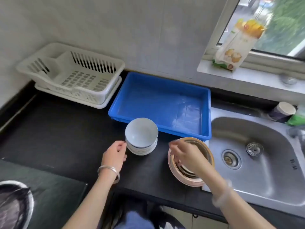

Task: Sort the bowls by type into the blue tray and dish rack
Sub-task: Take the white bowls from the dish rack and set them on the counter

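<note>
A stack of white bowls [141, 136] stands on the black counter just in front of the blue tray [165, 90], which holds nothing. My left hand [115, 152] touches the left side of that stack, fingers lightly curled and holding nothing. To the right, a stack of pink-rimmed metal bowls [198, 176] sits beside the sink. My right hand [186, 154] lies over this stack, fingers pinched at its left rim; its grip is blurred. The white dish rack [71, 75] sits at the back left with nothing in it.
A steel sink [257, 156] fills the right side. On the window sill leans a food packet [234, 47]. A paper cup [282, 111] lies behind the sink. A stove top with a dark pan [14, 205] is at the lower left.
</note>
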{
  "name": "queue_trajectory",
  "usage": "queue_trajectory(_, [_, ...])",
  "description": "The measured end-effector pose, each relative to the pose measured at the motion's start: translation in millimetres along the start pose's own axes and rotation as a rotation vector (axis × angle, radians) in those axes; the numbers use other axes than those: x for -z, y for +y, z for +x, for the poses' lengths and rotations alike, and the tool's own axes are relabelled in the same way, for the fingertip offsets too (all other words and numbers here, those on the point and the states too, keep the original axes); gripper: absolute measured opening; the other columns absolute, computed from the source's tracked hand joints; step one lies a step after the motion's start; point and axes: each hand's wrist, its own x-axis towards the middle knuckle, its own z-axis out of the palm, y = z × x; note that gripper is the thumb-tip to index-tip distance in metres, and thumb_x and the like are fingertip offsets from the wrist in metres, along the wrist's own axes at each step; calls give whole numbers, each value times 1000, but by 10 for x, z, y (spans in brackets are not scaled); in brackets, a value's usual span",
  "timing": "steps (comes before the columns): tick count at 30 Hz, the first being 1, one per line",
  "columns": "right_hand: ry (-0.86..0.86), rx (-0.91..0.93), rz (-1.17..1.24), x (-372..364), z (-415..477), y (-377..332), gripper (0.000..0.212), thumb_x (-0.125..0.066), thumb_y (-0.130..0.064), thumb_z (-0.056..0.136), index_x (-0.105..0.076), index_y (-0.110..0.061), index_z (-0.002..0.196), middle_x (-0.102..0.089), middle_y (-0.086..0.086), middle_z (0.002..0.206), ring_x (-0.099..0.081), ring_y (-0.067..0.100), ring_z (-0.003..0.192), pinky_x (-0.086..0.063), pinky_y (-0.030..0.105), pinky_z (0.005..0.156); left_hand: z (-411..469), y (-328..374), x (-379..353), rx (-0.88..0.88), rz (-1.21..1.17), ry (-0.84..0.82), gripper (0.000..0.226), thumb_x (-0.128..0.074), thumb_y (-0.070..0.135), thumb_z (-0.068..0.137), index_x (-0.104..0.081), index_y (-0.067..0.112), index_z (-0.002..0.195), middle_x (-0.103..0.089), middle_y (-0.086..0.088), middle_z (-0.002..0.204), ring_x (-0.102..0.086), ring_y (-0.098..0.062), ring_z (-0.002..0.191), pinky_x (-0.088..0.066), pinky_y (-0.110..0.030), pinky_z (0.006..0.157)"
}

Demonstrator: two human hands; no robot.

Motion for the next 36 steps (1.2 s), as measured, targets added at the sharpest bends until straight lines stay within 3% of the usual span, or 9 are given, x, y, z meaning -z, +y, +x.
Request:
queue_trajectory(2, [78, -27, 13, -40, 271, -239, 28, -49, -42, 90, -62, -26, 110, -69, -4, 88, -65, 22, 79, -54, 40, 79, 85, 96, -21, -25, -48, 31, 25, -48, 24, 92, -60, 17, 113, -64, 2, 91, -66, -17, 74, -55, -31, 70])
queue_trajectory(5, [87, -31, -115, -151, 593, -516, 38, -49, -42, 91, -62, -11, 110, -72, 7, 93, -65, 29, 88, -51, 37, 80, 202, 211, -68, -2, -99, 0, 31, -50, 17, 92, -56, 12, 121, -63, -5, 97, -65, -20, 76, -55, -33, 73])
queue_trajectory(8, [162, -13, -179, -260, 685, -590, 30, -52, -26, 88, -64, 2, 83, -66, 19, 77, -55, 38, 76, -46, 36, 62, 240, 186, -83, 25, -103, -12, 31, -50, 16, 91, -56, 13, 122, -62, -2, 97, -64, -13, 73, -54, -27, 66])
queue_trajectory(10, [218, -15, -265, -288, 727, -626, 31, -48, -13, 85, -45, -2, 56, -47, 13, 56, -38, 34, 63, -27, 29, 46, 255, 159, -79, 37, -149, -11, 30, -50, 16, 91, -56, 14, 121, -61, 0, 97, -64, -11, 75, -52, -22, 63])
queue_trajectory(12, [226, -14, -328, -289, 742, -668, 37, -44, -6, 86, -30, -9, 51, -32, 6, 52, -33, 29, 60, -17, 27, 43, 260, 132, -82, 50, -181, -25, 29, -49, 19, 92, -58, 15, 119, -62, -1, 97, -65, -14, 79, -54, -26, 69])
queue_trajectory(17, [258, -5, -257, -158, 739, -684, 29, -43, -7, 84, -36, -5, 56, -41, 11, 54, -33, 27, 61, -24, 30, 47, 306, 131, -63, 107, -253, -9, 23, -44, 26, 93, -64, 28, 82, -67, -3, 94, -66, -16, 82, -55, -30, 75])
queue_trajectory(22, [372, -35, -83, 142, 690, -670, 27, -49, -14, 84, -58, -2, 61, -68, 14, 64, -57, 31, 67, -45, 30, 59, 376, 197, -97, 90, -54, 7, 27, -58, 20, 87, -63, 15, 113, -66, -1, 95, -66, -20, 85, -55, -38, 82])
queue_trajectory(28, [326, -43, -67, 275, 579, -579, 23, -51, -15, 88, -64, -9, 70, -69, 7, 62, -67, 22, 72, -42, 18, 55, 320, 308, -188, 57, 72, 130, 15, -60, 7, 82, -64, 20, 89, -66, 0, 89, -64, -25, 87, -57, -43, 79])
queue_trajectory(36, [298, 9, 18, 393, 517, -556, 23, -53, -15, 87, -64, -7, 69, -71, 8, 62, -68, 9, 59, -42, 10, 46, 247, 368, -156, 60, -4, 234, 17, -62, 2, 80, -64, 17, 88, -63, 2, 86, -63, -22, 86, -58, -43, 77])
